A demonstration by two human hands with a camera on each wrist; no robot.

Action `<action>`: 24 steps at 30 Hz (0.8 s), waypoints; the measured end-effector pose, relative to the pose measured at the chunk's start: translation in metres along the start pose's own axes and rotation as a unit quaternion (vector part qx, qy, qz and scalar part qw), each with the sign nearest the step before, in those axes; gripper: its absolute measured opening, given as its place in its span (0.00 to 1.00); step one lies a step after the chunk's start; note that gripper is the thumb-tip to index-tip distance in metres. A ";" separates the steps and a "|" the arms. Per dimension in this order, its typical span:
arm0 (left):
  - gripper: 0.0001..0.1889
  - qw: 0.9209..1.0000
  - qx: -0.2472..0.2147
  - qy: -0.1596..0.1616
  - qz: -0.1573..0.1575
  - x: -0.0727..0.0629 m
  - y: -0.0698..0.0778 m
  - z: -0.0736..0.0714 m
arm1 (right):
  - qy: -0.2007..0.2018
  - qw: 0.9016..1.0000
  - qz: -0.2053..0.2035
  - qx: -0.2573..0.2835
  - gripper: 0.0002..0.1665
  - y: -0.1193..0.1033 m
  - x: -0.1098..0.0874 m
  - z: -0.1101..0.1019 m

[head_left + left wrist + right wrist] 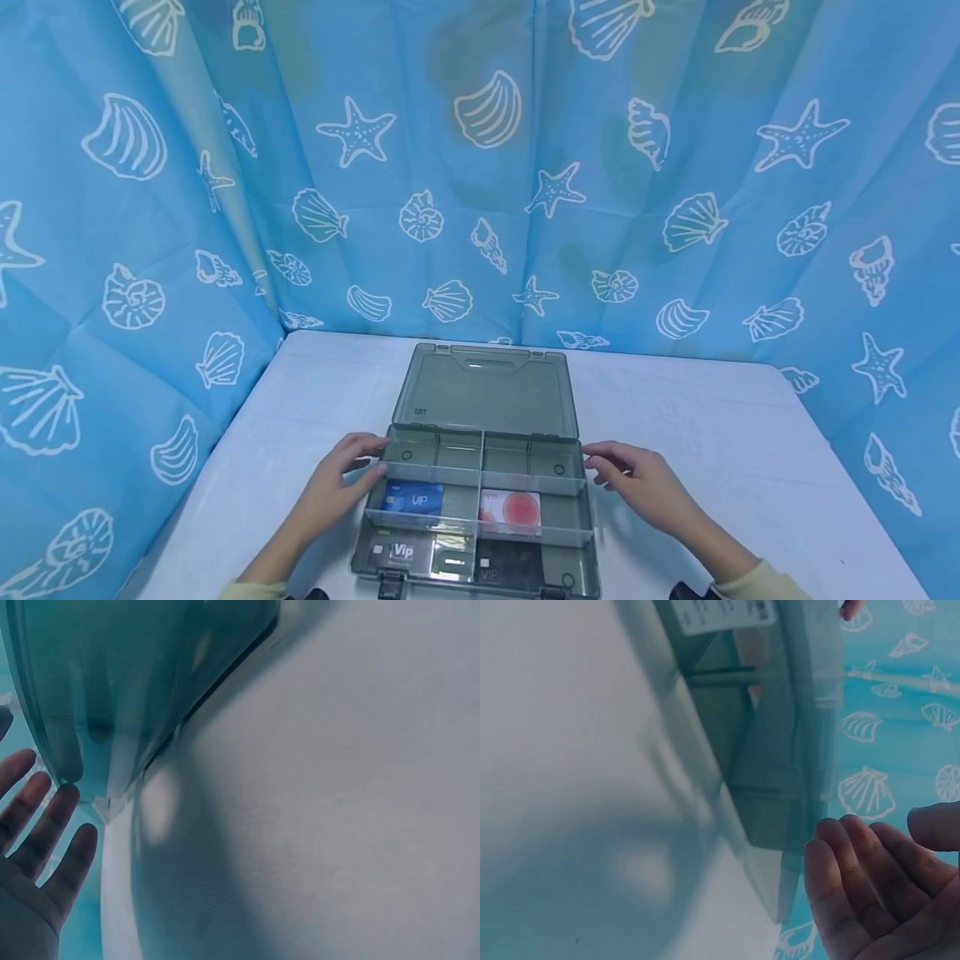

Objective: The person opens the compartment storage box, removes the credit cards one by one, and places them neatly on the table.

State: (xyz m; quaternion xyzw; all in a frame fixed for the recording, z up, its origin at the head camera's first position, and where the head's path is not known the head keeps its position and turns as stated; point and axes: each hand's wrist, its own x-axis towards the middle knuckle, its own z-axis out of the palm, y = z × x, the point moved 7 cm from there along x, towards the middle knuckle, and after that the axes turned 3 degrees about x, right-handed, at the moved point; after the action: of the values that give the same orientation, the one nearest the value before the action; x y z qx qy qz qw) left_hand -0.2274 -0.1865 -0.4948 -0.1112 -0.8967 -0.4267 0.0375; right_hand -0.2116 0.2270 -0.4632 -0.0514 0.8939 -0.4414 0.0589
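A translucent grey-green divided box lies on the white table, its lid folded back flat behind it. In the middle row are a blue VIP card on the left and a white card with a red circle on the right. The front row holds a grey Vip card and a black VIP card. My left hand has its fingertips right at the box's left side, fingers spread in the left wrist view. On the opposite side my right hand is empty, fingers slightly bent, close to the wall.
White tabletop extends around the box. A blue curtain with white shells and starfish hangs behind and on both sides. Two dark latches sit on the box's front edge. A white label shows on the box in the right wrist view.
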 end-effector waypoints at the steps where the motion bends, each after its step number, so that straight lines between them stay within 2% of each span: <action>1: 0.20 1.000 0.001 -0.001 0.000 -0.001 0.001 0.000 | -0.003 1.000 0.000 0.001 0.16 -0.001 -0.001 0.000; 9: 0.23 1.000 0.005 -0.015 -0.017 -0.010 0.006 0.001 | -0.034 0.999 -0.013 0.023 0.18 -0.009 -0.007 0.005; 17: 0.29 0.999 0.012 -0.033 -0.015 -0.016 0.006 0.003 | -0.070 0.996 -0.025 0.049 0.22 -0.019 -0.013 0.011; 24: 0.33 0.998 0.008 -0.056 -0.014 -0.021 0.005 0.005 | -0.108 0.991 -0.017 0.082 0.25 -0.021 -0.016 0.018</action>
State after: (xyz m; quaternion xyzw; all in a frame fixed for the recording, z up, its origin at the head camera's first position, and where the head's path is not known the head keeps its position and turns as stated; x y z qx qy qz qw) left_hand -0.2058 -0.1828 -0.4976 -0.1222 -0.9022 -0.4132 -0.0178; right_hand -0.1923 0.2028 -0.4565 -0.1086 0.8421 -0.5062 0.1513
